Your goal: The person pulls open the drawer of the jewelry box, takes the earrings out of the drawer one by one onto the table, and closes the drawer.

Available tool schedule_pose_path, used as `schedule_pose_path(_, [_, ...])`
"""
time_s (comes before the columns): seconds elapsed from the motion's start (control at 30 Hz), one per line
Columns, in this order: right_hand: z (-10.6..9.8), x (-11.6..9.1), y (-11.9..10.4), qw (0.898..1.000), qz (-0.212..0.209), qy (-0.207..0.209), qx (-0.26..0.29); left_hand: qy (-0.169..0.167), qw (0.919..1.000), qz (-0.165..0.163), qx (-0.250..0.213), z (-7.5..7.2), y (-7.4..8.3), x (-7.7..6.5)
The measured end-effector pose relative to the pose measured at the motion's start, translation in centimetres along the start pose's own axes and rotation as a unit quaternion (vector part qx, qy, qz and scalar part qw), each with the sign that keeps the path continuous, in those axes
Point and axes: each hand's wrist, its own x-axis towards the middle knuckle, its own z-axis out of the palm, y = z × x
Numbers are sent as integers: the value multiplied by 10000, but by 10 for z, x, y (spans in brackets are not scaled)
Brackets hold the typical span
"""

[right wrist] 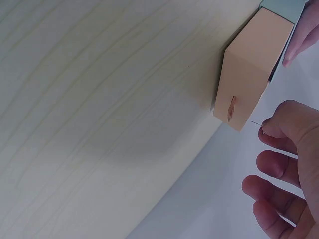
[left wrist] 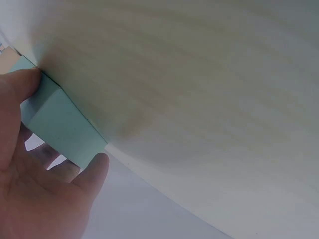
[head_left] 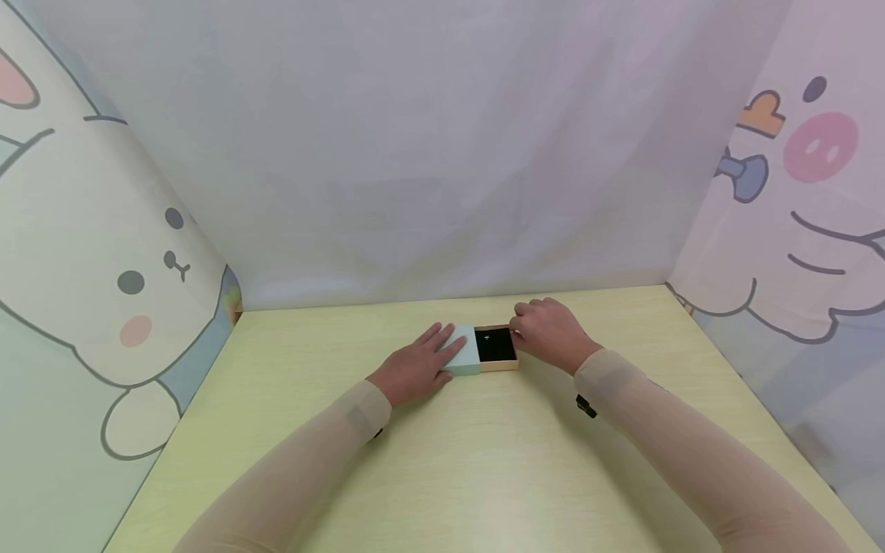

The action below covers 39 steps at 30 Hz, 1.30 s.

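Drawer (right wrist: pixel 244 74), smooth tan, boxy, black inside, juts from pale-green cover (head_left: pixel 472 349) on wood-grained table (head_left: pixel 449 476) | left hand (head_left: pixel 416 369) grips cover | right hand (head_left: pixel 549 332) pinches thin, wire-like piece (right wrist: pixel 256 123) beside drawer

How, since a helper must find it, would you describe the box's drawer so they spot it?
On the pale yellow table, near its far edge, the left hand holds a pale blue box sleeve. The drawer juts from the sleeve's right side, toward the right hand. Unlike the sleeve, it has tan walls, a black lining and a ribbon pull on its end.
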Motion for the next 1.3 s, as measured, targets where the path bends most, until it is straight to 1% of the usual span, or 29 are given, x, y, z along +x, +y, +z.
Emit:
schedule_pose_path(0.13, [-1, 0, 1, 10000, -16, 2, 50, 2, 10000, 8, -52, 0, 0, 0])
schedule_pose_path(0.4, [-1, -1, 3, 10000, -20, 67, 57, -38, 10000, 26, -1, -4, 1, -1])
schedule_pose_path(0.6, [-2, -2, 3, 9999, 36, -22, 108, -69, 10000, 18, -22, -6, 2, -1])
schedule_pose_path(0.83, [-3, -2, 2, 9999, 56, -77, 97, -56, 10000, 15, -31, -5, 1, 0])
schedule_pose_path(1.3, [-1, -7, 4, 9999, 43, -34, 109, -89, 9999, 4, -56, -4, 2, -1])
